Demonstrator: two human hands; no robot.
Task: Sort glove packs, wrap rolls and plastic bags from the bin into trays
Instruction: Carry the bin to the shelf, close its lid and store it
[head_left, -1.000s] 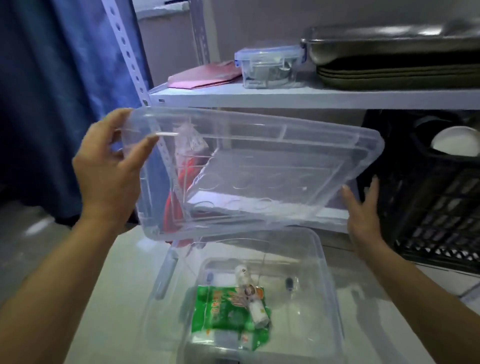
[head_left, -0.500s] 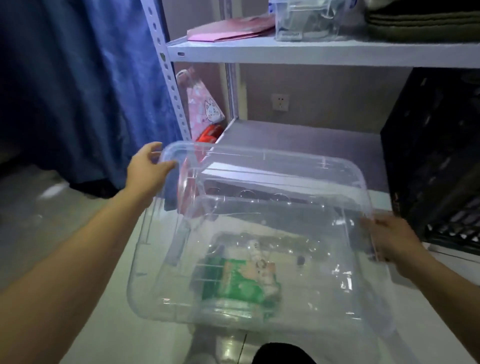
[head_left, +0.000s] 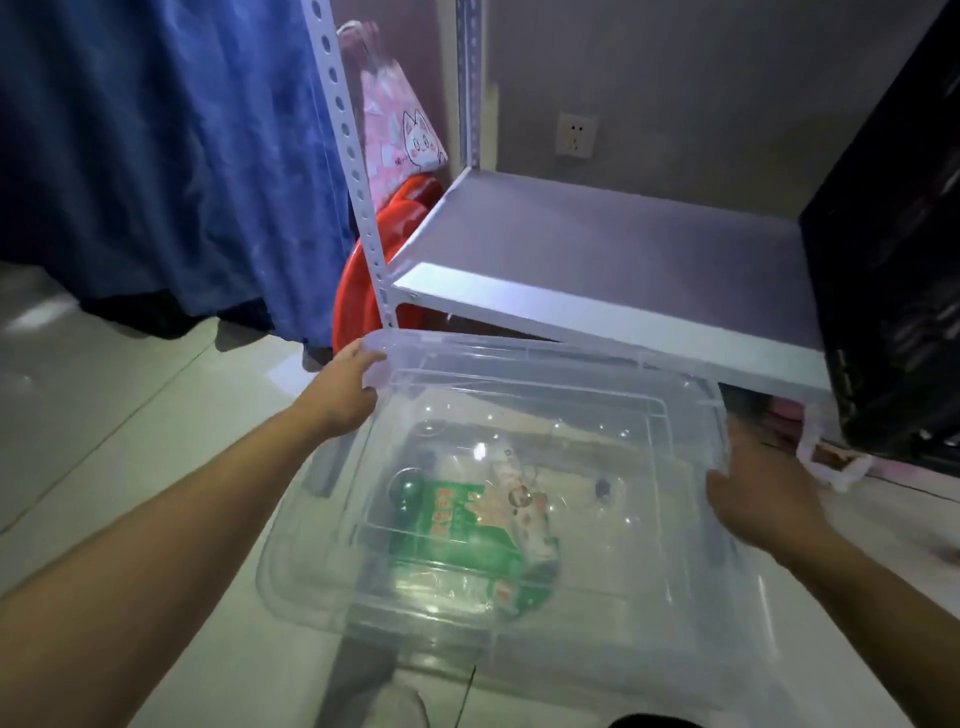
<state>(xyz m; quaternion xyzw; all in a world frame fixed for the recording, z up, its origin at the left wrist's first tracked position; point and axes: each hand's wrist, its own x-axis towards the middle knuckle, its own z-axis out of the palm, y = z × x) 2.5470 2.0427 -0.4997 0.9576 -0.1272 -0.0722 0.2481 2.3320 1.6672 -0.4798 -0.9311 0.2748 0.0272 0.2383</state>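
— What are the hands doing?
— The left hand (head_left: 347, 375) is gripping the far left corner of a clear lid (head_left: 519, 519); the right hand (head_left: 756, 501) is grasping its right edge.

— And the bin?
— The clear bin (head_left: 322, 462) is sitting on the pale floor (head_left: 104, 415), under the lid. A green pack (head_left: 457, 535) and a small white roll (head_left: 519, 499) are showing inside it, blurred. A grey shelf (head_left: 597, 270) is standing just behind.

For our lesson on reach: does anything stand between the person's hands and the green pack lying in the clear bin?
Yes. The clear plastic lid, held at its edges by the left hand and the right hand, lies across the clear plastic bin, directly above the green pack.
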